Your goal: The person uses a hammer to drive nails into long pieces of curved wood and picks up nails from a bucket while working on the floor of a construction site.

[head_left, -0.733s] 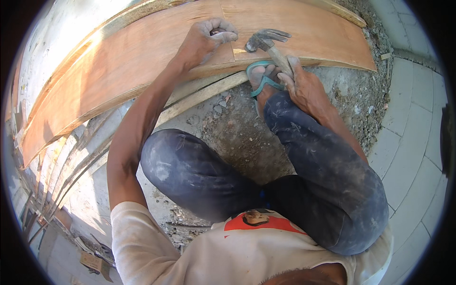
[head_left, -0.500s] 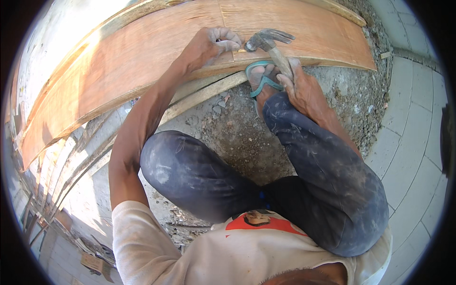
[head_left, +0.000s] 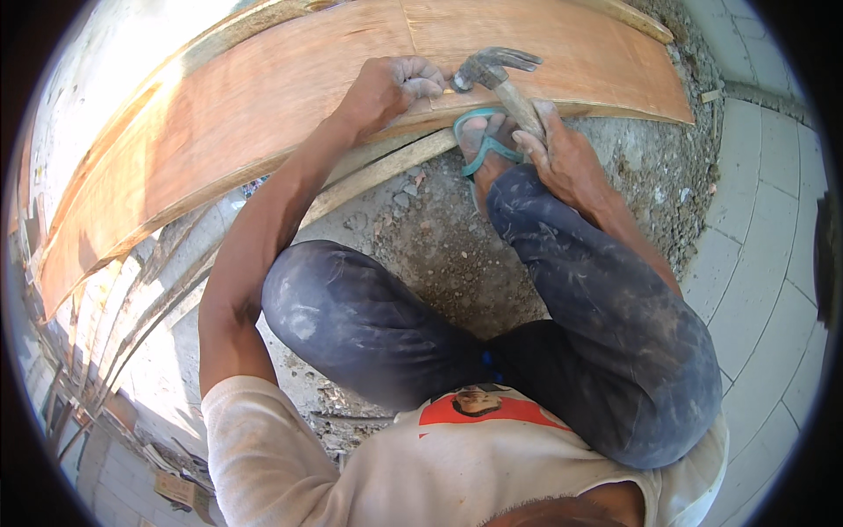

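Note:
My right hand [head_left: 562,158] grips the wooden handle of a claw hammer [head_left: 518,98], whose grey head points up and left over the near edge of a long plywood panel [head_left: 263,97]. Just left of the hammer's face, my left hand [head_left: 406,81] is closed with its fingertips pinched together above the panel edge, close to a seam across the sheet. Whatever those fingers hold, if anything, is hidden. Under the hammer, my foot in a teal flip-flop [head_left: 483,149] is against the panel's near edge.
A narrow timber strip [head_left: 382,180] lies along the panel's near side. Rubble and gravel [head_left: 421,228] cover the ground between my knees. Grey paving [head_left: 755,228] is on the right, loose sticks [head_left: 97,334] on the left, and a small box [head_left: 176,488] at lower left.
My left hand has turned slightly, its fingers curled a little tighter. The hammer and right hand have shifted only a few pixels, still beside the left fingertips.

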Tool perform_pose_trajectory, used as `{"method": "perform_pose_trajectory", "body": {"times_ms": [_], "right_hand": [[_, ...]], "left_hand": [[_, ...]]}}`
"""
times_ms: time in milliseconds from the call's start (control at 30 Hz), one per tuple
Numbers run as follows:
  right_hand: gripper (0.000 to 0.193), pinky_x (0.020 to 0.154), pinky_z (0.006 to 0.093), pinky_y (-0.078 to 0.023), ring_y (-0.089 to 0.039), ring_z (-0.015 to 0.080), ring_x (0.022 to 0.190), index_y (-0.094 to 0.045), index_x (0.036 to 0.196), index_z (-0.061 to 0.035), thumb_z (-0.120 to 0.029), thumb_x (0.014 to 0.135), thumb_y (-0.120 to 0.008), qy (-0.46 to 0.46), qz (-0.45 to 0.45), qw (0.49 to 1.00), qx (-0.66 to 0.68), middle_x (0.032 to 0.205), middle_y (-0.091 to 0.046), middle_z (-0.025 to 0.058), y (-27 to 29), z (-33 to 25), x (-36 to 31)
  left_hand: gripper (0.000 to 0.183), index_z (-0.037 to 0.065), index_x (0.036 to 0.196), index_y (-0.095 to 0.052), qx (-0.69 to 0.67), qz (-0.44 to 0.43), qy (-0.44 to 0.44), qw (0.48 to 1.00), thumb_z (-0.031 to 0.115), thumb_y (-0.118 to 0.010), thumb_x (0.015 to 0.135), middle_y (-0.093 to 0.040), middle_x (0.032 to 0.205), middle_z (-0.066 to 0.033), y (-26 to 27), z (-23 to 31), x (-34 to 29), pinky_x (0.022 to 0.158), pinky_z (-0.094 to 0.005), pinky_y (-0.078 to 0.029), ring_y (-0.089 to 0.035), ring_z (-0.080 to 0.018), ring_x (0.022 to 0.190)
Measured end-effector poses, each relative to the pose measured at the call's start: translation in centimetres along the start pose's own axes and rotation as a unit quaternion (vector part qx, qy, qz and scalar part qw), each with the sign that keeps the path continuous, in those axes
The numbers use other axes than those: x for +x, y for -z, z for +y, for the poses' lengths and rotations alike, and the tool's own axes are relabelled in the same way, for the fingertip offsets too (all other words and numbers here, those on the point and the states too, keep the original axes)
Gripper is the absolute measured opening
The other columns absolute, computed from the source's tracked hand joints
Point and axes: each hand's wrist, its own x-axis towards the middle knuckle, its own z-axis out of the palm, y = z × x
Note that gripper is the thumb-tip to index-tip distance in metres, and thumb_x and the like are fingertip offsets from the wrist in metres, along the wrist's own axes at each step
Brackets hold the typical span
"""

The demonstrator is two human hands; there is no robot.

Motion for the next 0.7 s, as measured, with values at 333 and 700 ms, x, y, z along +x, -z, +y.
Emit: {"method": "perform_pose_trajectory", "body": {"times_ms": [333, 700], "right_hand": [[0.057, 0.076, 0.0373, -0.057, -0.070, 0.0227, 0.089, -0.047, 0.153, -0.0021, -0.020, 0.103, -0.066, 0.015, 0.171, 0.958, 0.231, 0.105, -0.071, 0.0164, 5.2, -0.9, -2.7], [0.070, 0.043, 0.0289, -0.048, -0.057, 0.0105, 0.055, -0.027, 0.165, -0.0047, -0.009, 0.102, -0.058, -0.130, 0.191, 0.822, 0.521, 0.079, -0.059, 0.0055, 5.3, 3.4, -5.6]], "left_hand": [[0.005, -0.003, 0.097, -0.070, 0.027, -0.027, -0.061, 0.997, 0.000, -0.065, 0.097, -0.077, 0.111, -0.0151, 0.2, -0.5, -0.3, 0.098, -0.0311, -0.055, -0.070, -0.0218, 0.123], [0.003, -0.002, 0.096, -0.068, 0.035, -0.023, -0.052, 0.998, 0.000, -0.067, 0.095, -0.075, 0.123, -0.0195, -0.4, 0.1, -0.2, 0.099, -0.0360, -0.055, -0.072, -0.0248, 0.117]]}}
